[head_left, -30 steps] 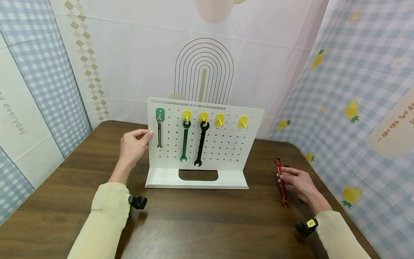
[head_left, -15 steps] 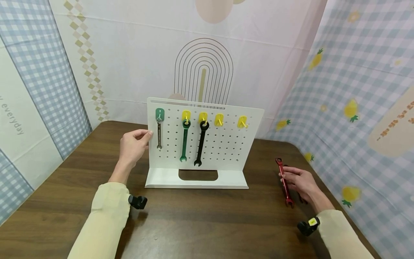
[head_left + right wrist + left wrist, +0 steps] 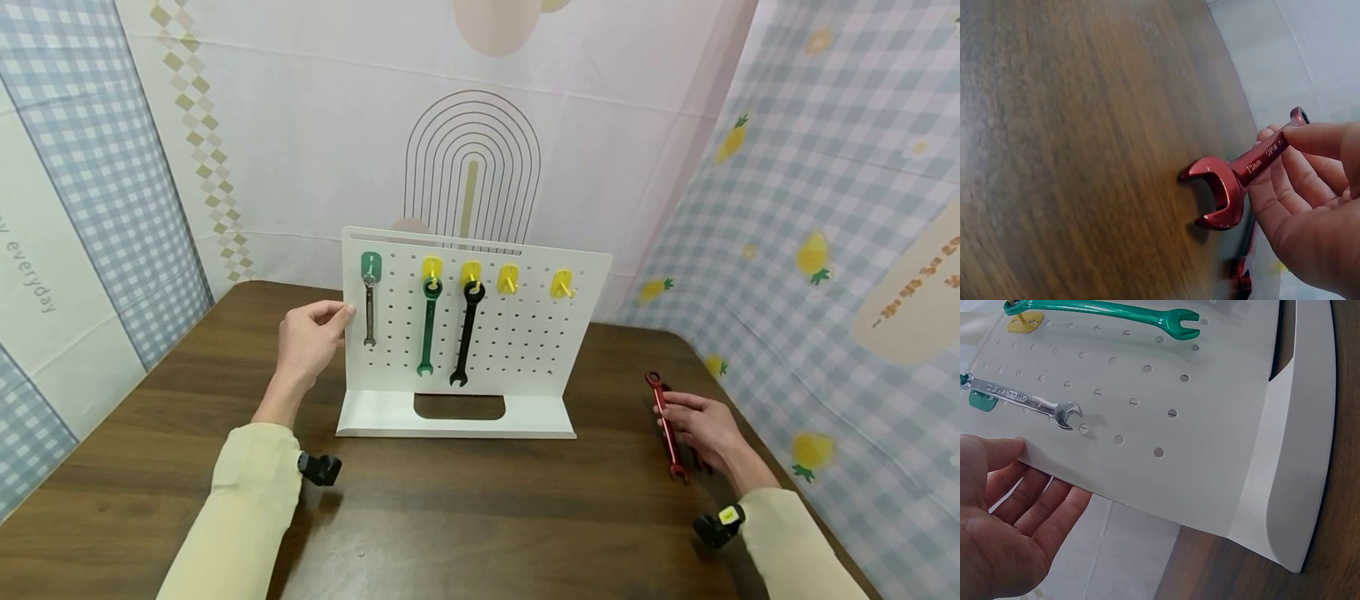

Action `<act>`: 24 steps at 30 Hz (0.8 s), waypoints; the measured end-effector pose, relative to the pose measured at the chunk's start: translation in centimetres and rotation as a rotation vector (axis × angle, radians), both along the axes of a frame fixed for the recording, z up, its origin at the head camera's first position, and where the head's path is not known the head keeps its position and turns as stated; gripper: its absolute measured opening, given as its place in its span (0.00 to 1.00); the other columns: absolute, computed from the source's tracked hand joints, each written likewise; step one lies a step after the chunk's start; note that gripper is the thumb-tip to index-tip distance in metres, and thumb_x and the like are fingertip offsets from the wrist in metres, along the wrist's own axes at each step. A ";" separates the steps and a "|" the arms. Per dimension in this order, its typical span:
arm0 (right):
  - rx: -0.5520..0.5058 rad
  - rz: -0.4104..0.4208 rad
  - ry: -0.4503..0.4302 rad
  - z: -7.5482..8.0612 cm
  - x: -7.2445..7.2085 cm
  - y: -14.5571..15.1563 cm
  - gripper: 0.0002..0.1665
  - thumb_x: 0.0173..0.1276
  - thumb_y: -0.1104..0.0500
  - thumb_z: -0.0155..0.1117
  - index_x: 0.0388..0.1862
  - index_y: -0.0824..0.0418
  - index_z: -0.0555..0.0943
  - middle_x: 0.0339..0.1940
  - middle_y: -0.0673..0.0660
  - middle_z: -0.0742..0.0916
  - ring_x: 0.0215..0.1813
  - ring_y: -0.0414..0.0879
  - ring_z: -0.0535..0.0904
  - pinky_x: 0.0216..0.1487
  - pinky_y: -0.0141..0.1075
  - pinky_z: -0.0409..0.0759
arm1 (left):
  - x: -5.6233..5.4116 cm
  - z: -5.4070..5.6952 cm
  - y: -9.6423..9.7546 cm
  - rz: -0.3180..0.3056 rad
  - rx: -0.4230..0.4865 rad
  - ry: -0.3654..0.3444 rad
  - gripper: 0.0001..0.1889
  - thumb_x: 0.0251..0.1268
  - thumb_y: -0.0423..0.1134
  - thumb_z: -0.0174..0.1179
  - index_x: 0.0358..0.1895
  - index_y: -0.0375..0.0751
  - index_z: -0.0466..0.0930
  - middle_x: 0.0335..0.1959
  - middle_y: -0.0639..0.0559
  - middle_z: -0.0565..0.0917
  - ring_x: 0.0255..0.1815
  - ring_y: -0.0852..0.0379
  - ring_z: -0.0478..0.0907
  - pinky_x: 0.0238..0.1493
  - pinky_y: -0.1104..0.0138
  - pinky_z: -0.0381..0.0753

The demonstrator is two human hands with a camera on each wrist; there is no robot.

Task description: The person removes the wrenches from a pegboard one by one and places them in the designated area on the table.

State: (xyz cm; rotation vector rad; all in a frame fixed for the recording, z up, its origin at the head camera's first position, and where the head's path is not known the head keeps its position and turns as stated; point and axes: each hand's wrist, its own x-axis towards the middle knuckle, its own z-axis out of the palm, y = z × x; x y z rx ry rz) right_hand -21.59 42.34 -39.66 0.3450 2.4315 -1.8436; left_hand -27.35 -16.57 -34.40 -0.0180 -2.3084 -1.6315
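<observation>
My left hand (image 3: 309, 337) pinches the left edge of a white pegboard (image 3: 517, 350), thumb on its front and fingers behind, as the left wrist view shows. Hanging from its hooks are a small silver wrench (image 3: 1029, 400), a green wrench (image 3: 427, 329) and a black wrench (image 3: 467, 333). To the board's right, low over the table, my right hand (image 3: 705, 429) holds a red wrench (image 3: 1254, 165) between thumb and fingers, its open end pointing toward me. A second, darker red wrench (image 3: 1244, 269) lies partly hidden beneath that hand.
Two yellow hooks (image 3: 508, 279) on the right part of the board carry nothing. The board's base (image 3: 532, 417) stands on a brown wooden table (image 3: 480, 517). Patterned cloth (image 3: 810, 250) hangs close behind and along the right side.
My right hand has shifted slightly right with the red wrench, whose open end has swung a little to the right. My left hand and the pegboard have stayed in place.
</observation>
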 end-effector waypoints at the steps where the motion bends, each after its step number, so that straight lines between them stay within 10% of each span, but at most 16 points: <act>1: -0.002 -0.001 -0.002 0.0 0.0 0.1 0.34 0.79 0.60 0.65 0.78 0.71 0.68 0.43 0.42 0.93 0.44 0.37 0.89 0.45 0.34 0.91 | 0.0 0.0 0.0 0.000 0.001 -0.002 0.23 0.81 0.50 0.60 0.60 0.33 0.86 0.57 0.35 0.86 0.52 0.45 0.84 0.38 0.81 0.84; 24: -0.025 -0.018 -0.049 -0.5 -0.2 1.2 0.33 0.80 0.61 0.63 0.79 0.72 0.67 0.43 0.45 0.93 0.43 0.38 0.90 0.44 0.34 0.90 | 0.2 0.2 0.0 -0.002 0.009 -0.018 0.23 0.80 0.51 0.60 0.60 0.34 0.86 0.58 0.36 0.85 0.54 0.44 0.84 0.39 0.80 0.85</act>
